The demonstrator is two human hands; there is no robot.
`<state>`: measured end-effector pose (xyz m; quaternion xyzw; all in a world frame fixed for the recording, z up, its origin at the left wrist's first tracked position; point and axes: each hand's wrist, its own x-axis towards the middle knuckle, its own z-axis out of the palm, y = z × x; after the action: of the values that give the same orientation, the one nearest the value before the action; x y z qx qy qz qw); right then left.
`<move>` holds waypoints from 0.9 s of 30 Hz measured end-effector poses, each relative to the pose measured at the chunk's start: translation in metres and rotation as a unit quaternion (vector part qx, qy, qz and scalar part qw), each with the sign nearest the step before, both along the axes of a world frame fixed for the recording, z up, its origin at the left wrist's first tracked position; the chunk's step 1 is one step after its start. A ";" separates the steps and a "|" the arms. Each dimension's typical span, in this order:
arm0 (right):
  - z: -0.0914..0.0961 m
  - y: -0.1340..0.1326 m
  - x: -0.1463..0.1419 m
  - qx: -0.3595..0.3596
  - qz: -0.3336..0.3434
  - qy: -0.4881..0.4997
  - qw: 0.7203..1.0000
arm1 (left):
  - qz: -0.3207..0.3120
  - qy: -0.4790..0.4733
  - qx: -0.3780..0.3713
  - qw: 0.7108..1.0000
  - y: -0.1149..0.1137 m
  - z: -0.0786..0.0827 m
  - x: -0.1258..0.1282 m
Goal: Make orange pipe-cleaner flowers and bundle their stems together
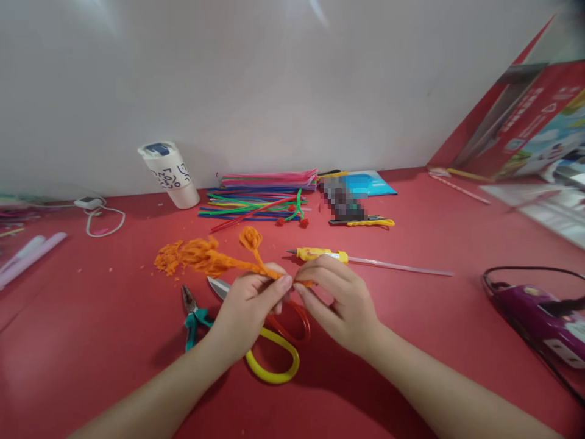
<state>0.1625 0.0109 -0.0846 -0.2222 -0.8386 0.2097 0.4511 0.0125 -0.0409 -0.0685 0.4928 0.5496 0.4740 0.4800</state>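
My left hand (253, 302) is closed, thumb and fingers pinching the thin stem of an orange fuzzy pipe-cleaner piece (219, 263). A thick fluffy bunch spreads to the left, and a small round tuft (250, 238) stands up on a side branch. My right hand (336, 299) pinches the stem's other end, its fingertips close against my left thumb. Beneath my hands lie scissors with one yellow handle (274, 377) and one red handle (305, 323), partly covered. Teal-handled pliers (191, 317) rest left of my left hand. Loose orange fluff (168, 258) sits under the far left end.
Beyond my hands lie a yellow glue gun (320, 253) with a clear glue stick, a pile of coloured pipe cleaners (256, 204), and a yellow-handled tool (370, 222). A white tumbler (173, 177) stands back left. At right is a purple power strip (539, 311) with a black cord.
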 end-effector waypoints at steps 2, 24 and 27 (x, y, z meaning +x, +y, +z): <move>0.003 0.001 -0.001 -0.182 0.015 0.026 0.983 | -0.008 0.044 0.031 0.999 -0.001 0.002 -0.002; 0.006 0.004 -0.001 -0.533 0.120 0.136 0.827 | -0.072 0.049 0.059 0.994 0.001 0.009 -0.001; 0.007 0.001 -0.004 -0.591 0.124 0.171 0.779 | -0.103 0.057 0.070 0.991 -0.002 0.004 -0.003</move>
<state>0.1587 0.0121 -0.0780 -0.2998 -0.4794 0.7527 0.3373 0.0094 -0.0425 -0.0641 0.6052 0.4877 0.4303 0.4591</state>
